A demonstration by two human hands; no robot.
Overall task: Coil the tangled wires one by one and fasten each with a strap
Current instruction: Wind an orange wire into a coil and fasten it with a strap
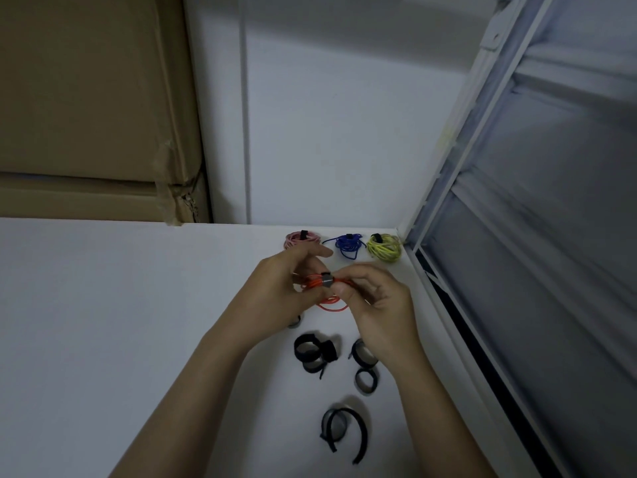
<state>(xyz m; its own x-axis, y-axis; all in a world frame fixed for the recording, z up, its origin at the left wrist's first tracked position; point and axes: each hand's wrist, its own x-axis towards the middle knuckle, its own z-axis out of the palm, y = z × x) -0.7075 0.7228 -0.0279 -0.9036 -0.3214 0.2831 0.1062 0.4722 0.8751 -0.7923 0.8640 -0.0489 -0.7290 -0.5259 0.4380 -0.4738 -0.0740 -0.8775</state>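
So I've got the orange wire coil (322, 288) held up just above the white table (138, 322), a bit right of centre, with a dark strap (327, 279) wrapped round it; my left hand (279, 288) grips the coil from 9 o'clock and my right hand (374, 300) pinches it right beside the strap from 3 o'clock. Up at 12 o'clock sit the pink coil (299, 239), blue coil (348, 243) and yellow coil (384, 246), each strapped. Loose black straps (315, 353) lie on the table at 6 o'clock.
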